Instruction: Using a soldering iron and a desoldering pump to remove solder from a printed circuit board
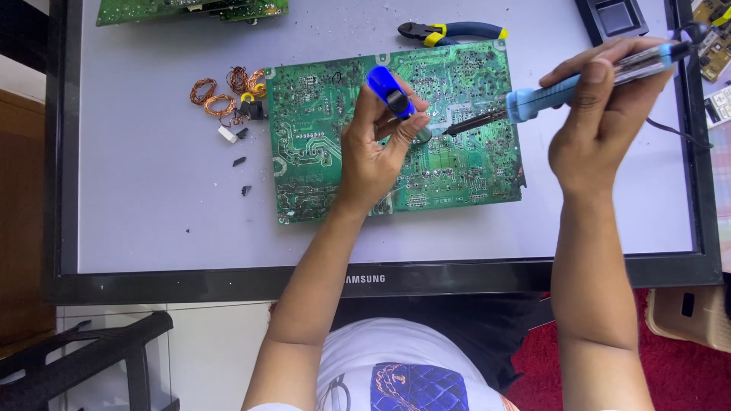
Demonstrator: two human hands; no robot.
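A flat monitor [152, 190] lying face up fills the frame as a work surface, its black bezel framing everything on it. At centre lies a green circuit board [320, 152], solder side up, dotted with silver joints and pale traces. The left hand [373, 156] rests over the board's middle, fingers wrapped around a blue desoldering pump [392, 95] whose tip points down to the right. The right hand [601, 129], at the upper right, grips a blue-handled soldering iron [548, 91]; its dark tip meets the pump's nozzle just above the board. Copper wire coils [221, 91] lie left of the board, pliers [453, 32] above it.
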